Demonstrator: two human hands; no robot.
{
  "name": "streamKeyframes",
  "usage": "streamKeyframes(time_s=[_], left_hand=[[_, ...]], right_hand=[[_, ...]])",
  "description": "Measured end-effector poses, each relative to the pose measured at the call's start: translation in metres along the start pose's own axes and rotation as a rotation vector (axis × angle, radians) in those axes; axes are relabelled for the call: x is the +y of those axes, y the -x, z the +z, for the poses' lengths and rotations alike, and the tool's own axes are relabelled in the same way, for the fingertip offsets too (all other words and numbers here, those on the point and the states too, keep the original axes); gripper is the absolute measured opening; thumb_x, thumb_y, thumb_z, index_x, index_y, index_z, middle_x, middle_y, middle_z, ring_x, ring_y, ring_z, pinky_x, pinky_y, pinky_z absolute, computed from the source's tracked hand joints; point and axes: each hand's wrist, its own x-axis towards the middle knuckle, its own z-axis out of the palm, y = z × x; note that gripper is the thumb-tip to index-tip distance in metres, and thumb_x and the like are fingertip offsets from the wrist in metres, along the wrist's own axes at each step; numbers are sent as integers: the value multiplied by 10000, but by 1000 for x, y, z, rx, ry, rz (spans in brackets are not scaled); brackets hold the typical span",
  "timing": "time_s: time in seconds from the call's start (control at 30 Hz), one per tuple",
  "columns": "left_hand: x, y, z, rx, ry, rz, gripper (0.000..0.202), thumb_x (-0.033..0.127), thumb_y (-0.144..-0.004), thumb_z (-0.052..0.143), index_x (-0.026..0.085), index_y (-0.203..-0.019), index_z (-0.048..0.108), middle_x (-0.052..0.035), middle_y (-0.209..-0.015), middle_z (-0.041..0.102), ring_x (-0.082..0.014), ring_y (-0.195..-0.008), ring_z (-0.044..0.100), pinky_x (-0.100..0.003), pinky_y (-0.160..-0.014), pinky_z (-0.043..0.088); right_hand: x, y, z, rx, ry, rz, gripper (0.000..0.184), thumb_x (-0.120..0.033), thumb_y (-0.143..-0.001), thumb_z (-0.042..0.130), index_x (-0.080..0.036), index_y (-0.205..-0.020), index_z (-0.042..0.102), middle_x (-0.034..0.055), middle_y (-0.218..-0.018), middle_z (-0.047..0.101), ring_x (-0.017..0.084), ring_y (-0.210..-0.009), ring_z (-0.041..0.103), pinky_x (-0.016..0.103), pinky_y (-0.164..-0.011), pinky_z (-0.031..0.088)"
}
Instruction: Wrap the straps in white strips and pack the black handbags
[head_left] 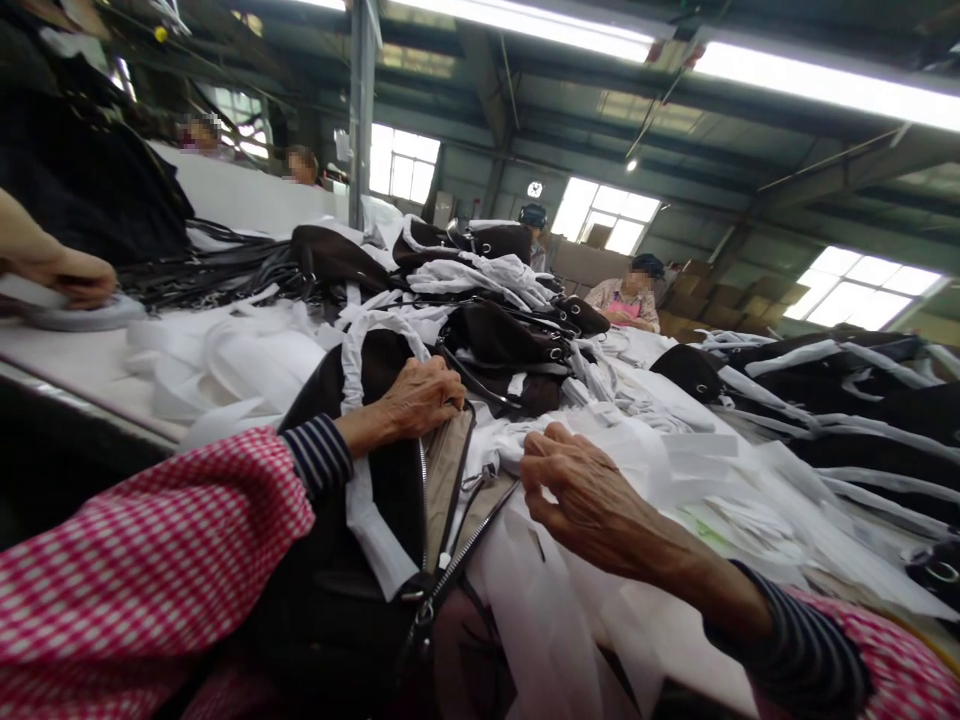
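A dark handbag [382, 530] with a beige lining stands tilted in front of me, its zipper [469, 545] undone. White wrapping [375, 540] covers its handle. My left hand [424, 398] is closed over the bag's upper edge beside the opening. To the right of the opening, my right hand [570, 485] is raised with its fingers curled in, over white paper sheets [637, 460]. Whatever its fingertips may hold is hidden from me. A metal clip [487, 475] lies at the lining between the two hands.
More dark bags with white-wrapped handles are heaped behind [495, 335] and at the right [885, 400]. White strips [232, 360] cover the table's left part. At far left, another person's hand [75, 278] rests by a grey roll [90, 312]. Across the table is a co-worker [626, 300].
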Motion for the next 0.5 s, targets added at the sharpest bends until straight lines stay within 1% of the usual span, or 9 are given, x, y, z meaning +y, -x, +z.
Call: streamKeyframes(time_s=[0.1, 0.27, 0.37, 0.5], left_hand=[[0, -1, 0, 7, 7, -6, 139, 212, -861, 629, 226, -868, 767, -49, -987, 740, -264, -1011, 569, -396, -814, 350], [-1, 0, 1, 22, 6, 17, 150, 219, -863, 616, 219, -859, 766, -57, -979, 746, -263, -1007, 567, -391, -794, 350], [-1, 1, 1, 15, -2, 14, 144, 216, -858, 622, 222, -871, 765, -54, -994, 747, -268, -1023, 570, -390, -793, 351], [0, 0, 1, 5, -7, -4, 138, 221, -865, 626, 232, -876, 764, -42, -1007, 742, -269, -1040, 573, -397, -818, 353]], right_hand=[[0, -2, 1, -12, 21, 23, 156, -87, -820, 567, -196, -717, 525, 31, -847, 573, 200, -855, 449, 361, -764, 300], [-5, -10, 1, -21, 58, 34, 160, -105, -868, 564, -193, -734, 571, 55, -889, 603, 209, -855, 458, 353, -743, 314], [-7, -12, 2, -28, 139, 29, 175, -110, -907, 551, -195, -766, 610, 68, -912, 622, 213, -837, 459, 354, -716, 297], [-5, -12, 6, -70, 209, 78, 202, -69, -919, 524, -200, -842, 657, 71, -877, 629, 203, -795, 484, 354, -661, 251]])
